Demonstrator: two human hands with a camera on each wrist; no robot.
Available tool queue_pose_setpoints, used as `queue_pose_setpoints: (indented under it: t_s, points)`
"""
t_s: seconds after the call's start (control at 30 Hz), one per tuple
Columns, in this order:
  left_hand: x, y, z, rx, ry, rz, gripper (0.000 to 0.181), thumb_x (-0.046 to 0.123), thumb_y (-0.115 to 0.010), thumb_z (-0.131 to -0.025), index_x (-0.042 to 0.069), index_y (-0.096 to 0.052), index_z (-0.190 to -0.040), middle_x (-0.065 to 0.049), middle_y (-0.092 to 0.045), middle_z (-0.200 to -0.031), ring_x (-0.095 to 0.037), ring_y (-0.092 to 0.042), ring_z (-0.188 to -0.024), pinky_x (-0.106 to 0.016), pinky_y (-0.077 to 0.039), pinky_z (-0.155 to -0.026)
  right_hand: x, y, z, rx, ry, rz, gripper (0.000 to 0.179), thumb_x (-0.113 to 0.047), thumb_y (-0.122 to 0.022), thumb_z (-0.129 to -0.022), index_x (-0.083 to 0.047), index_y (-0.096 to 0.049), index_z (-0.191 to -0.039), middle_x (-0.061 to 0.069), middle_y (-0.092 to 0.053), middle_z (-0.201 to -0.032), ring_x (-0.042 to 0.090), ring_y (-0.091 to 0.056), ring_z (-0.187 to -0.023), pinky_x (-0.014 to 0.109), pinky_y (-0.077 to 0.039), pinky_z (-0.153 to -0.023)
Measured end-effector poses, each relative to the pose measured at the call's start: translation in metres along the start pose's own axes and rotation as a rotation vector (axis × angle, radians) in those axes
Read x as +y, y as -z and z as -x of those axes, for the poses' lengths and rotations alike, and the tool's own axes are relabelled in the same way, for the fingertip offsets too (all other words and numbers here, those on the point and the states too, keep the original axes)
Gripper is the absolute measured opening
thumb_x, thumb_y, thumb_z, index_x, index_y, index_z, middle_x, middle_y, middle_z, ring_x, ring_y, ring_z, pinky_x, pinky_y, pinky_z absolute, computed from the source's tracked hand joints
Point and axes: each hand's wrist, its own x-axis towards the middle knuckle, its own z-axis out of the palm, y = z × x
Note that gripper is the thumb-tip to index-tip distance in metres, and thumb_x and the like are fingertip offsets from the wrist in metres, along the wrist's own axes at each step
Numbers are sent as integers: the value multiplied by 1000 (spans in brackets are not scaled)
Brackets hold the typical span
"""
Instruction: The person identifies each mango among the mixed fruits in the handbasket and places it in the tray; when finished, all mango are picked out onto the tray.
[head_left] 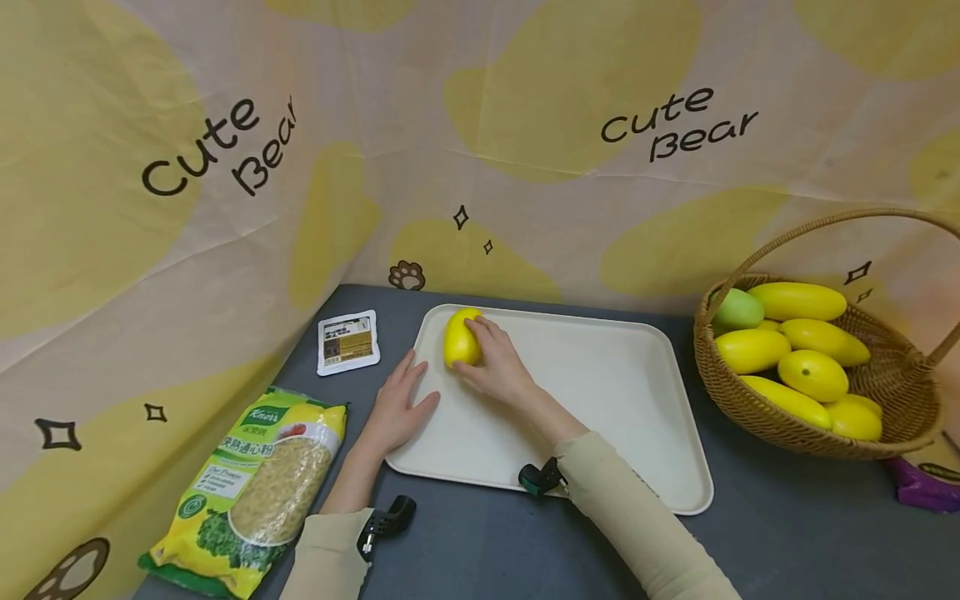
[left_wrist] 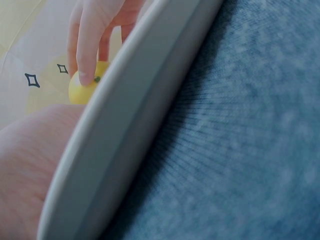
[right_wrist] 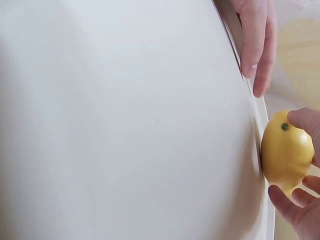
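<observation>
A smooth yellow mango (head_left: pixel 461 340) with a small green stem spot lies at the far left corner of a white rectangular tray (head_left: pixel 585 392). My right hand (head_left: pixel 501 360) grips it, thumb on the near end and fingers at the far end; the right wrist view shows the same mango (right_wrist: pixel 286 150) between the fingertips. My left hand (head_left: pixel 399 408) rests at the tray's left rim with fingers spread and fairly straight. From the left wrist, the tray's raised edge (left_wrist: pixel 125 115) hides part of the mango (left_wrist: pixel 82 92).
On the right stands a wicker basket (head_left: pixel 795 433) with a tall handle, holding several yellow fruits and a green one (head_left: pixel 738 309). A Knorr pasta bag (head_left: pixel 255 492) lies at the left, with a flat white packet (head_left: pixel 348 342) behind it. Purple packaging (head_left: pixel 926 487) shows beside the basket.
</observation>
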Motion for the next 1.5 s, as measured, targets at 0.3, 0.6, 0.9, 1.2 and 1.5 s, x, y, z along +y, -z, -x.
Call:
queue_pose_setpoints:
  t_s: [0.3,0.6,0.9,1.2,1.5]
  points:
    - [-1,-2,-1,-12,-8,-4,60,30,-59,-97,5,-40,-148,-13,-13,-162,-38,-18,-145,-62,-14,-113,-2,6,3,4,-13,28,72,-32,-73,-87,-5,-41,-146,14,-34,-153,31,-34,-138,42,-28,-114]
    - [0,-1,-1,-3,-12,-6,61,30,-57,-97,2,-40,-147,-15,-13,-162,-40,-17,-145,-63,-12,-112,1,18,12,22,-42,-31,65,-28,-73,-88,-5,-46,-142,14,-41,-149,31,-37,-137,44,-29,-113]
    - [1,0,1,-18,-13,9,60,29,-57,-97,2,-39,-147,-15,-13,-162,-39,-16,-145,-62,-10,-113,11,41,32,5,-46,-53,63,-28,-70,-90,-5,-45,-143,13,-41,-149,29,-37,-136,43,-39,-107]
    - [1,0,0,-22,-23,8,60,29,-57,-98,1,-38,-148,-15,-11,-162,-41,-15,-145,-63,-9,-112,27,62,55,21,-38,-52,63,-25,-71,-90,-4,-45,-143,12,-42,-148,28,-40,-134,41,-51,-94]
    - [1,-1,0,-20,-16,13,61,29,-57,-97,1,-38,-148,-15,-11,-162,-41,-14,-145,-64,-9,-112,38,89,81,29,-26,-23,64,-24,-71,-89,-3,-44,-143,13,-43,-147,28,-41,-134,44,-51,-92]
